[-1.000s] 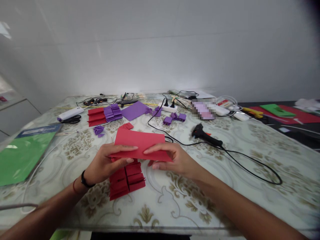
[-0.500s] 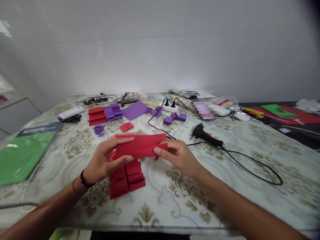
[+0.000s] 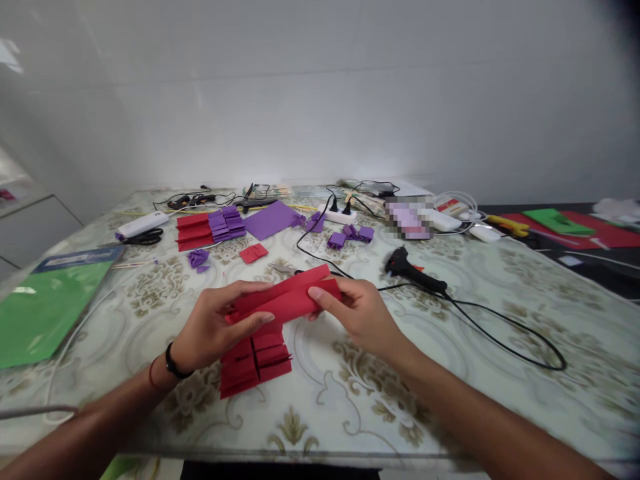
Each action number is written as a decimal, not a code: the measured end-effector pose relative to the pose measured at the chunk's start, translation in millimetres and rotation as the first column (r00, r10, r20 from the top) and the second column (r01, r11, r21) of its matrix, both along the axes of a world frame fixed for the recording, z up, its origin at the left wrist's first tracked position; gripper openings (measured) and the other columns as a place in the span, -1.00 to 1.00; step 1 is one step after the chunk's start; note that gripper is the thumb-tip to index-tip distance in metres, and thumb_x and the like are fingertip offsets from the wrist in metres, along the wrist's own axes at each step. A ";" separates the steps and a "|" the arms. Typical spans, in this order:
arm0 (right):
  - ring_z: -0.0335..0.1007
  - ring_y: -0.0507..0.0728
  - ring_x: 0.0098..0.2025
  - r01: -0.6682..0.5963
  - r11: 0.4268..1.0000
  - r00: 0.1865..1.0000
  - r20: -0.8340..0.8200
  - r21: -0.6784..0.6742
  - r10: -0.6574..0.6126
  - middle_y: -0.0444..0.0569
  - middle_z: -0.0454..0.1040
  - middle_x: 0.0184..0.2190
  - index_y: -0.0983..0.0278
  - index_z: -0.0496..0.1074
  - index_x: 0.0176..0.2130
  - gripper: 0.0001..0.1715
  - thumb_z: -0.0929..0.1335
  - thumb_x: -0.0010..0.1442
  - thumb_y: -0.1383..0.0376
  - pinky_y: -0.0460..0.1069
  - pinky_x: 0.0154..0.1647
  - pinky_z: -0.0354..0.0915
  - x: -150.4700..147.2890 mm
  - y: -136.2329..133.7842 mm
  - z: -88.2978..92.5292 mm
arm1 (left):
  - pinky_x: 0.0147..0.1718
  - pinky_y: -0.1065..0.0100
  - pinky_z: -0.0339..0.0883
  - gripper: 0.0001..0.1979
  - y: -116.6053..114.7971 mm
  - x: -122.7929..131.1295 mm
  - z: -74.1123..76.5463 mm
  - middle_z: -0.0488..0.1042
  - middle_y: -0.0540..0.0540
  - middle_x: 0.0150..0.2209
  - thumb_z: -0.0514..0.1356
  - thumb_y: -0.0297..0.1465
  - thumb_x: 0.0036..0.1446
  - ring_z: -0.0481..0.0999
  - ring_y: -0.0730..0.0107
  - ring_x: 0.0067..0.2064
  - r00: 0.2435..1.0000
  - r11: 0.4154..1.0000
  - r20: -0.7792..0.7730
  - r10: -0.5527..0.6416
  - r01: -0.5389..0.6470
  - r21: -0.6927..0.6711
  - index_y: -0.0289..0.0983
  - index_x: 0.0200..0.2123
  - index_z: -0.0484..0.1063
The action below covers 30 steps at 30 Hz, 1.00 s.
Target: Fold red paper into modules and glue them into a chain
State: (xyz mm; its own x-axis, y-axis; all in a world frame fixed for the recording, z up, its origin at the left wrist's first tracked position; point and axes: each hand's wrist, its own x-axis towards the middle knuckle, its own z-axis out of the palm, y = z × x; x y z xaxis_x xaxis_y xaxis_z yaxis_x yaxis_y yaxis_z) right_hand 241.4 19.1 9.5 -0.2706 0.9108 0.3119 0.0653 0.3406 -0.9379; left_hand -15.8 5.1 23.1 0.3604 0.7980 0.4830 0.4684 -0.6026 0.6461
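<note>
A strip of red paper (image 3: 293, 300), creased lengthwise, is held between both hands above the table. My left hand (image 3: 213, 327) pinches its left end, thumb in front and fingers along the upper edge. At the right end, my right hand (image 3: 357, 310) grips the paper with the thumb pressed on the front; its other fingers are mostly hidden behind. Beneath the strip lie pleated red paper pieces (image 3: 255, 363), partly covered by it and by my left hand. The tip of a pair of scissors (image 3: 284, 269) shows just behind the strip.
A black glue gun (image 3: 415, 272) with a looped cable lies to the right. Behind are pleated red and purple papers (image 3: 210, 228), a purple sheet (image 3: 271, 220), a white power strip (image 3: 337, 215) and black-handled scissors (image 3: 145, 237). A green paper pack (image 3: 60, 300) lies left.
The strip has tilted, and its lower part is folded further up over the front, narrowing it. Both hands moved only slightly. The scissors behind it have come into view.
</note>
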 end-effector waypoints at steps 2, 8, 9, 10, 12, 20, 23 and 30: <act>0.55 0.10 -0.45 0.010 1.000 1.000 -0.019 0.000 -0.010 -0.06 0.61 -0.48 0.26 0.56 -0.39 -0.69 0.42 0.31 0.13 -0.04 -0.37 0.45 -1.0 -0.7 -0.3 | -0.21 0.48 0.57 -0.68 -1.4 1.5 -1.3 0.74 -0.05 -0.08 0.42 -0.29 0.23 0.73 0.33 -0.16 1.000 1.000 0.006 -0.005 0.005 -0.009 -0.16 0.04 0.63; 0.55 0.10 -0.48 0.061 0.998 0.996 -0.061 -0.020 -0.062 -0.06 0.60 -0.48 0.26 0.57 -0.34 -0.68 0.43 0.32 0.10 -0.02 -0.38 0.48 -4.2 -3.0 -0.5 | -0.15 0.50 0.62 -0.71 -3.2 6.8 -7.1 0.74 -0.07 -0.05 0.41 -0.33 0.23 0.76 0.30 -0.09 0.991 0.994 0.128 -0.028 0.041 -0.100 -0.19 0.02 0.60; 0.55 0.10 -0.48 0.068 0.997 0.995 -0.072 -0.028 -0.070 -0.07 0.60 -0.47 0.26 0.57 -0.32 -0.68 0.43 0.33 0.09 -0.02 -0.37 0.48 -4.7 -3.3 -1.0 | -0.15 0.51 0.62 -0.72 -3.3 7.4 -7.4 0.74 -0.06 -0.05 0.41 -0.34 0.24 0.76 0.30 -0.08 0.989 0.992 0.146 -0.033 0.050 -0.114 -0.19 0.02 0.59; 0.54 0.09 -0.49 0.069 0.997 0.994 -0.084 -0.037 -0.072 -0.07 0.60 -0.46 0.26 0.57 -0.31 -0.68 0.42 0.34 0.08 -0.02 -0.37 0.48 -5.2 -3.7 -1.5 | -0.16 0.52 0.62 -0.72 -3.4 7.9 -7.5 0.74 -0.06 -0.06 0.40 -0.35 0.25 0.76 0.32 -0.09 0.987 0.990 0.158 -0.036 0.057 -0.126 -0.19 0.02 0.58; 0.54 0.09 -0.48 0.053 0.996 0.989 -0.135 -0.065 -0.062 -0.06 0.62 -0.39 0.23 0.58 -0.24 -0.72 0.44 0.33 0.07 -0.01 -0.37 0.50 -6.3 -4.4 -2.4 | -0.19 0.55 0.61 -0.72 -3.8 8.7 -6.7 0.76 -0.04 -0.11 0.38 -0.38 0.27 0.77 0.35 -0.14 0.986 0.988 0.165 -0.035 0.058 -0.140 -0.20 0.03 0.57; 0.54 0.09 -0.35 -0.120 0.938 0.884 -0.466 -0.324 -0.048 -0.08 0.63 -0.23 0.17 0.53 0.01 -0.38 0.66 -0.01 0.16 -0.03 -0.38 0.53 -15.9 -2.4 -7.1 | -0.24 0.61 0.58 -0.71 -4.3 10.6 -5.8 0.77 0.01 -0.21 0.34 -0.41 0.30 0.77 0.43 -0.23 0.991 0.995 0.130 0.024 -0.012 -0.094 -0.21 0.08 0.56; 0.50 0.08 -0.40 -0.220 0.902 0.907 -0.418 -0.372 0.050 -0.03 0.61 -0.39 0.31 0.60 -0.32 -0.61 0.63 0.03 0.08 -0.06 -0.44 0.49 -19.4 -3.7 -12.0 | -0.21 0.56 0.60 -0.73 -5.2 9.8 -6.6 0.76 -0.03 -0.12 0.33 -0.41 0.30 0.77 0.35 -0.16 0.997 0.999 0.077 0.024 -0.022 -0.037 -0.21 0.06 0.61; 0.37 0.00 -0.61 -0.348 0.809 0.906 -0.391 -0.474 0.161 -0.08 0.51 -0.58 0.36 0.58 -0.52 -0.49 0.60 0.06 -0.03 -0.06 -0.59 0.41 -21.9 -9.3 -15.5 | -0.35 0.50 0.55 -0.76 -7.0 10.6 -5.6 0.77 -0.06 -0.16 0.31 -0.44 0.30 0.73 0.40 -0.36 1.000 0.996 -0.015 0.013 -0.011 0.090 -0.23 0.01 0.67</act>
State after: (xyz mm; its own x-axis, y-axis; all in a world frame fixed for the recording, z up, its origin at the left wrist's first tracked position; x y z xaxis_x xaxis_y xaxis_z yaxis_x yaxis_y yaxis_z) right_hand 219.5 9.9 -6.0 -0.4871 0.8696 -0.0803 -0.2841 -0.2447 -0.9270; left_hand -5.3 -1.9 17.5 0.3593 0.7560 0.5472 0.4857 -0.6521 0.5821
